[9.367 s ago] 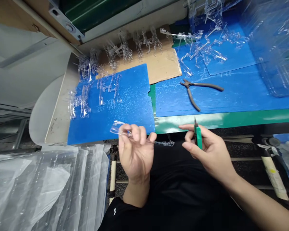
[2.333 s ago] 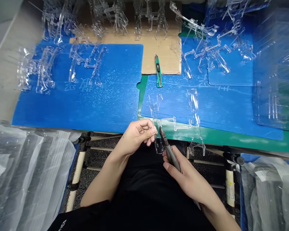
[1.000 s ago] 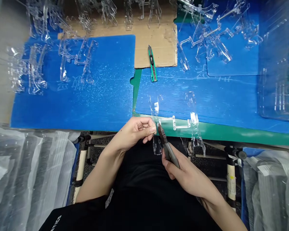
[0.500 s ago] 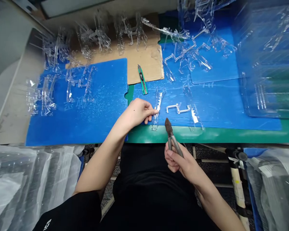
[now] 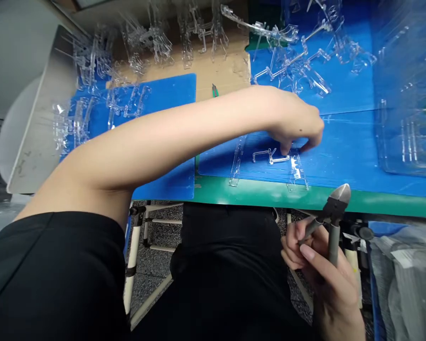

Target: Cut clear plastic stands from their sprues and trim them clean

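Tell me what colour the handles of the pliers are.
The pliers' handles are grey, seen best in the head view.

Looks like a factory workshop, to judge by the green counter [image 5: 244, 195] laid with blue sheets [image 5: 351, 161] and cardboard [image 5: 230, 76], the many near-alike clear plastic parts [image 5: 159, 47], the pliers [image 5: 335, 207] and the cutter [image 5: 215, 91]. Has a pale tube frame [image 5: 134, 248] underneath and whitish wrapping [image 5: 408, 274] alongside.

On the right sheet [image 5: 344, 163], a sprue [image 5: 279, 160] lies between a left strip [image 5: 237, 161] and a right strip [image 5: 297, 171], whose far end is beneath the left hand [image 5: 300, 124]. Nearer the person and further right, the diagonal cutters [image 5: 335, 208] are in the right hand [image 5: 326, 270]. Behind, a utility knife [image 5: 215, 90] lies on the cardboard [image 5: 230, 71], left of a heap of plastic mouldings [image 5: 301, 71] and right of the left sheet [image 5: 172, 94].
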A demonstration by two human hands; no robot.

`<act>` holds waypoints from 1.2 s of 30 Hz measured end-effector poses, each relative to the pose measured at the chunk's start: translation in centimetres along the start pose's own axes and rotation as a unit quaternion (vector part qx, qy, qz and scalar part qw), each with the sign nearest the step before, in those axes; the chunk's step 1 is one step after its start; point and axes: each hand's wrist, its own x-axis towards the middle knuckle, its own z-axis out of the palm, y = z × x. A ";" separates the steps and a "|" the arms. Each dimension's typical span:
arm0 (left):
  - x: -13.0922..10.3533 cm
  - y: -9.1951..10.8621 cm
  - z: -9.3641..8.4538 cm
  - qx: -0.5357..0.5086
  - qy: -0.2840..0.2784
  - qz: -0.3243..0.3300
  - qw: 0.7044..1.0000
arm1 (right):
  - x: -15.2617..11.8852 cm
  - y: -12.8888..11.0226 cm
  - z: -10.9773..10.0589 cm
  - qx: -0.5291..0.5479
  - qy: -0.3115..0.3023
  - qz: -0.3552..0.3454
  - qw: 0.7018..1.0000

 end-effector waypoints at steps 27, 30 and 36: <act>-14.4 1.1 14.2 -0.597 0.270 -0.101 0.748 | 2.2 -1.0 2.6 -0.397 -0.084 0.118 0.906; -14.3 1.5 14.0 -0.592 0.254 -0.096 0.759 | 2.1 -1.0 2.5 -0.385 -0.085 0.112 0.912; -14.0 1.7 14.0 -0.595 0.245 -0.097 0.760 | 1.7 -0.7 2.3 -0.373 -0.083 0.114 0.917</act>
